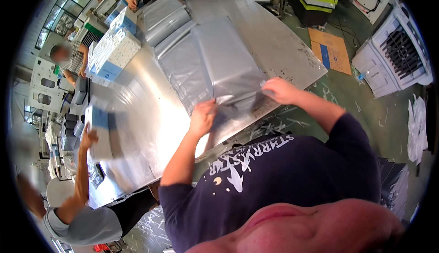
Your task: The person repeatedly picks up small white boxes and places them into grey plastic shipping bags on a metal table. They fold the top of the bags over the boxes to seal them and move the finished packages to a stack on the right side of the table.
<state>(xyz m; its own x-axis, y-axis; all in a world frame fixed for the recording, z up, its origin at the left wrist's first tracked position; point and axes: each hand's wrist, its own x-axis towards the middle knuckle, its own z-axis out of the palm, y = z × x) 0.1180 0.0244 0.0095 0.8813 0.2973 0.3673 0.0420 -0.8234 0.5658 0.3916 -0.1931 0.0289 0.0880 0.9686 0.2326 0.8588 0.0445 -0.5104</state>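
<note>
A thick grey plastic bag stack (231,58) lies lengthwise on the metal table in front of me, its near end loose and wrinkled. My left hand (203,117) is closed, pinching the near left corner of the grey plastic. At the near right corner, my right hand (280,91) has its fingers bent around the edge of the same plastic. Flatter, shinier grey plastic sheets (186,72) lie against the stack's left side. Beyond them is another grey plastic bundle (165,19) with a rounded fold. How many layers my fingers hold is hidden.
The metal table (292,47) ends at a corner on my right. Blue-and-white cartons (116,49) stand at its far left. At left, a co-worker's hand (89,137) touches a white-and-blue box (98,132). A white air cooler (388,54) and flattened cardboard (330,52) are on the floor at right.
</note>
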